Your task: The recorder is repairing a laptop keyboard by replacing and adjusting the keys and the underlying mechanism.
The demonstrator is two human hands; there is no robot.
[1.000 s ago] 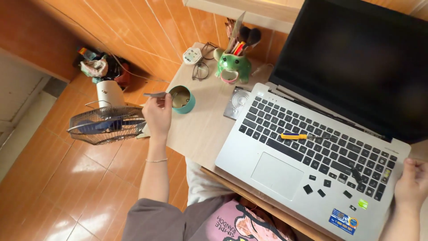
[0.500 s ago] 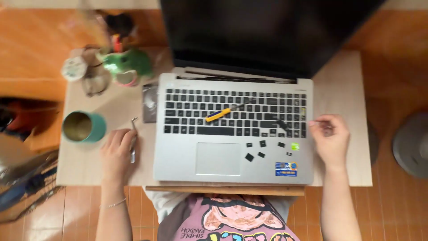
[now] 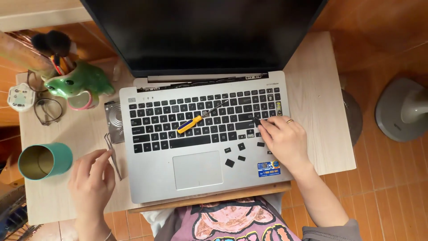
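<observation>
A silver laptop (image 3: 151, 178) with a black keyboard lies open on a small wooden table (image 3: 316, 111). My right hand (image 3: 285, 142) rests on the keyboard's right side, and its fingertips pinch a black keycap (image 3: 256, 121). Several loose keycaps (image 3: 229, 163) lie on the palm rest beside it. A screwdriver with a yellow and blue handle (image 3: 189, 125) lies across the keys. My left hand (image 3: 91, 178) is on the table left of the laptop with its fingers spread. Its fingertips touch metal tweezers (image 3: 115, 158).
A teal cup (image 3: 44, 160) stands at the table's left edge. A bare hard drive (image 3: 115, 120), glasses (image 3: 47, 111), a white plug (image 3: 20, 97) and a green frog-shaped mug with brushes (image 3: 80, 85) fill the back left. A grey fan base (image 3: 401, 111) stands on the floor at right.
My left hand left the teal cup and came down beside the tweezers. My right hand moved from the table's edge onto the keyboard and pinched a keycap. The view swung square over the laptop.
</observation>
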